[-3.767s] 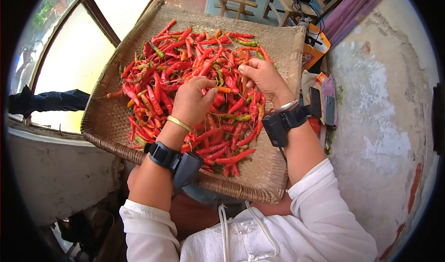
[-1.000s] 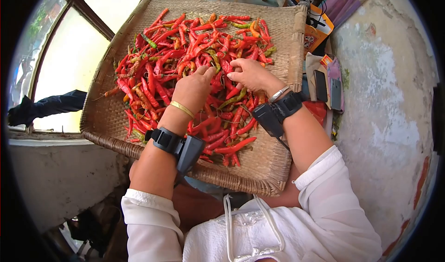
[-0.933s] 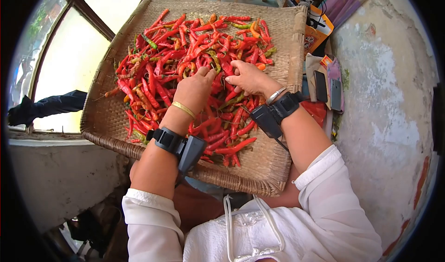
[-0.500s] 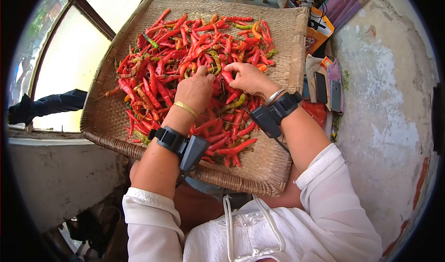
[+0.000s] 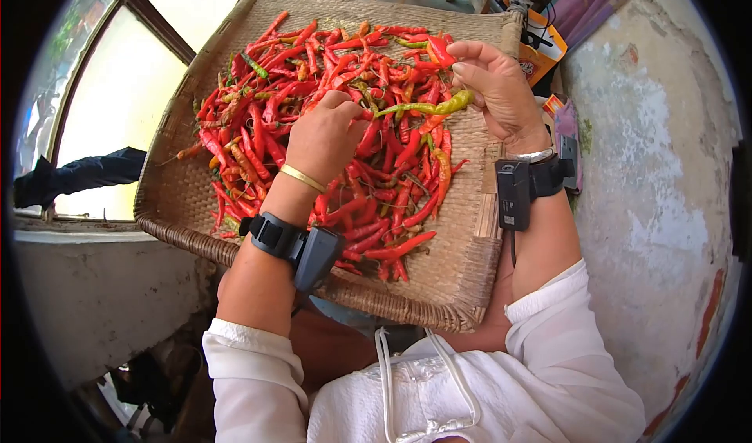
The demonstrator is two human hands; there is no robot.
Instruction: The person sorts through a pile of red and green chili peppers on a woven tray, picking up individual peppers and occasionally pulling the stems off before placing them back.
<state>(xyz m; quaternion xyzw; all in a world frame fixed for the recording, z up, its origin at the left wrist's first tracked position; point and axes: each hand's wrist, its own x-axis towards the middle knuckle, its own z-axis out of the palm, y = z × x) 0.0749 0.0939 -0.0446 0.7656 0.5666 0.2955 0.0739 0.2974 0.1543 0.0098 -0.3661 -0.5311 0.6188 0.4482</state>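
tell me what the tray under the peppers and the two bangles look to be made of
Tray: woven plant strips, likely bamboo or cane, matte tan; the crisscross weave and wrapped rim show it.
Left wrist's bangle: gold-coloured metal, perhaps plated, with a soft shine.
Right wrist's bangle: silver-coloured metal, polished, judging by its bright glint; the exact metal can't be told.

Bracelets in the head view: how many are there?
2. A gold bracelet is around the wrist of the left hand, and a silver bracelet is around that of the right hand. Others could be hidden under the black wrist straps.
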